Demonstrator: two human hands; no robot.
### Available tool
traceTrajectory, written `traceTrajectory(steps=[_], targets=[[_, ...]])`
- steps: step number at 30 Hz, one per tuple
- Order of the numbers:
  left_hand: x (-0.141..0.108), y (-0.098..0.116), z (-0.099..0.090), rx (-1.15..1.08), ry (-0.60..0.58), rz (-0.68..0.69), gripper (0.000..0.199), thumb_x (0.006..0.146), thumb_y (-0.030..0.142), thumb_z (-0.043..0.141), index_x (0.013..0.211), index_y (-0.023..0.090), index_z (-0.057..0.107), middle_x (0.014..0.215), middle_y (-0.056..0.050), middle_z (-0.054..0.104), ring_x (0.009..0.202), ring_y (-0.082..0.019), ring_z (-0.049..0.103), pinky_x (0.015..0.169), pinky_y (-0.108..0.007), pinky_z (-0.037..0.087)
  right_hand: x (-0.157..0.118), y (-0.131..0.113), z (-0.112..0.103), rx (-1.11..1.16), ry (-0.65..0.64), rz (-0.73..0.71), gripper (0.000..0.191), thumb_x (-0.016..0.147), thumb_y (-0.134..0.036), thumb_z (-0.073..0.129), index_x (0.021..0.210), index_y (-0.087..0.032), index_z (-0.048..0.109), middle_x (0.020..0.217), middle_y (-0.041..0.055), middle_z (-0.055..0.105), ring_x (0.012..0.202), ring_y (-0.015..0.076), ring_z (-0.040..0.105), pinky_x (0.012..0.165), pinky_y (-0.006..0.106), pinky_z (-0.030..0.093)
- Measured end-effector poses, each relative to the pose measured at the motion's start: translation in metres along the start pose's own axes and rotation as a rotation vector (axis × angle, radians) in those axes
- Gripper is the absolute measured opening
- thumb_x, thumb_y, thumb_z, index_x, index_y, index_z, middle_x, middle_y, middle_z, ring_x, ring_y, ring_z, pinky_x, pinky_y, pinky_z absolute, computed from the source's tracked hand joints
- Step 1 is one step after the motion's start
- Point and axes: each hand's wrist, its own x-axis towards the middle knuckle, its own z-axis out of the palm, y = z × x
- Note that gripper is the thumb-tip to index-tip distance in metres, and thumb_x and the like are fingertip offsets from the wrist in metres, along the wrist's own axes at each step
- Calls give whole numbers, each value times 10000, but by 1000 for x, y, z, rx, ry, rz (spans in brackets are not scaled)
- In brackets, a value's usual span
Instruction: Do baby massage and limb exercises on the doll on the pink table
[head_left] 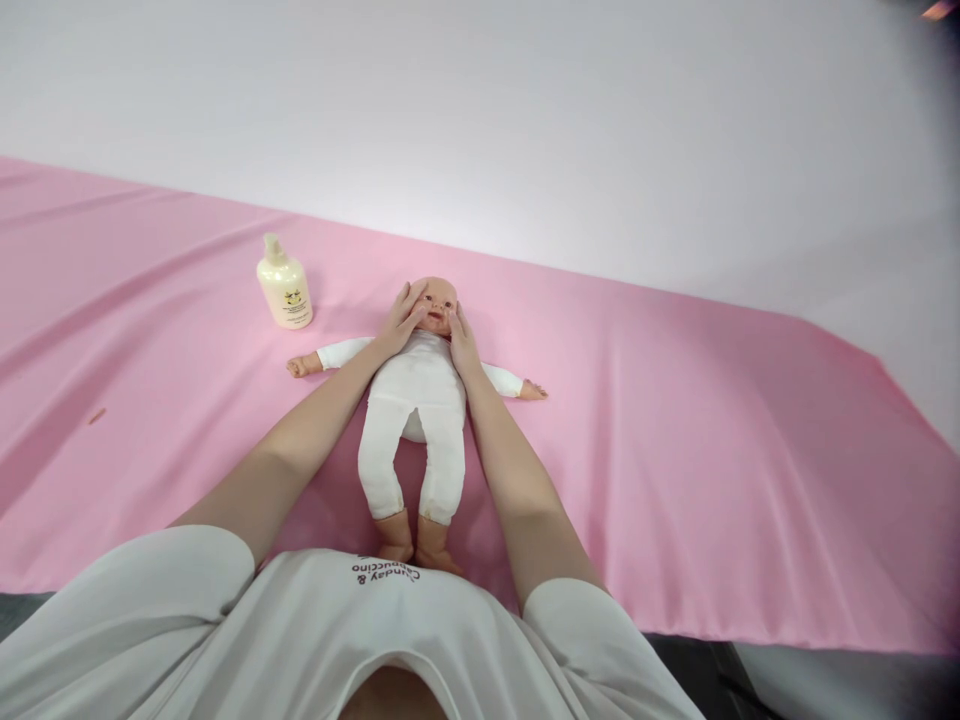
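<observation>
Doll [418, 378] on its back, L hand [399, 322] & R hand [463, 345] at its cheeks; looks mid-step.
Grip is slack both sides: fingers extended, laid along doll's face, nothing clasped. Doll lies on pink-draped desk [712, 450], feet twd wearer, arms out to sides, so laying-out & hand contact look done. Pump bottle [285, 290] stands L of doll's head, near one outstretched arm, apart from both hands. Can't tell if any of its contents are on doll or palms, nor how many strokes or passes remain, if any.
</observation>
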Motion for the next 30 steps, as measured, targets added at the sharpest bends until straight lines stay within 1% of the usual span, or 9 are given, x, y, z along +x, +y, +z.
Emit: traceTrajectory(steps=[4, 7, 10, 14, 18, 21, 24, 27, 30], targets=[[0, 1, -3, 69, -24, 74, 547, 1027, 545, 473, 1492, 276, 576, 1716, -18, 344, 1646, -215, 152, 1356, -383, 40, -3, -5, 1, -17, -5, 19, 908, 896, -773, 511, 1614, -234, 374, 1678, 49, 435, 1566, 235, 405, 1322, 471, 320], [1, -2, -5, 121, -46, 62, 617, 1030, 597, 434, 1555, 279, 499, 1746, -28, 268, 1647, -229, 148, 1357, -407, 73, -4, -7, 1, -39, -27, 20, 867, 919, -775, 465, 1619, -272, 366, 1699, 28, 398, 1588, 223, 367, 1325, 480, 307], [5, -12, -5, 119, -52, 19, 688, 1016, 625, 456, 1618, 299, 390, 1767, -25, 193, 1650, -243, 129, 1357, -430, 107, -4, -7, -1, -59, -43, 20, 885, 946, -764, 427, 1645, -231, 314, 1717, 44, 360, 1595, 226, 351, 1326, 458, 301], [12, -33, 0, 40, 25, -102, 807, 958, 623, 577, 1648, 301, 311, 1769, -38, 181, 1649, -275, 129, 1357, -452, 134, -3, -4, -2, -60, -34, 26, 1005, 930, -793, 432, 1667, -139, 236, 1726, 107, 328, 1593, 258, 357, 1314, 445, 324], [15, -44, 3, 43, 54, -139, 830, 952, 601, 594, 1657, 289, 285, 1761, -61, 207, 1646, -280, 151, 1354, -479, 143, -6, -6, 1, -122, 14, 22, 1078, 883, -863, 406, 1674, -154, 221, 1741, 106, 288, 1605, 261, 333, 1322, 460, 308], [12, -38, 0, 130, 4, -37, 743, 1003, 624, 493, 1646, 292, 325, 1755, -54, 233, 1652, -264, 119, 1356, -476, 118, -11, -11, 3, -198, 22, -66, 1023, 920, -844, 347, 1680, -172, 212, 1742, 88, 290, 1609, 234, 324, 1340, 440, 264], [9, -28, -4, 247, -67, 138, 637, 1057, 618, 344, 1600, 295, 428, 1725, -42, 321, 1653, -242, 109, 1359, -489, 63, -17, -17, 3, -282, -1, -190, 866, 978, -785, 287, 1657, -247, 303, 1747, 22, 290, 1646, 195, 214, 1369, 426, 159], [9, -21, -4, 323, -94, 263, 635, 1071, 611, 263, 1539, 267, 520, 1726, -54, 317, 1650, -234, 130, 1362, -483, 21, -19, -18, 2, -337, -18, -248, 763, 1000, -751, 283, 1590, -294, 443, 1764, -29, 232, 1669, 199, 87, 1376, 456, 81], [12, -19, -3, 362, -109, 310, 673, 1063, 638, 231, 1494, 247, 569, 1729, -78, 305, 1644, -240, 165, 1361, -495, 25, -17, -17, 0, -352, -22, -284, 733, 999, -739, 319, 1557, -298, 495, 1771, -32, 206, 1671, 219, 69, 1375, 480, 71]])
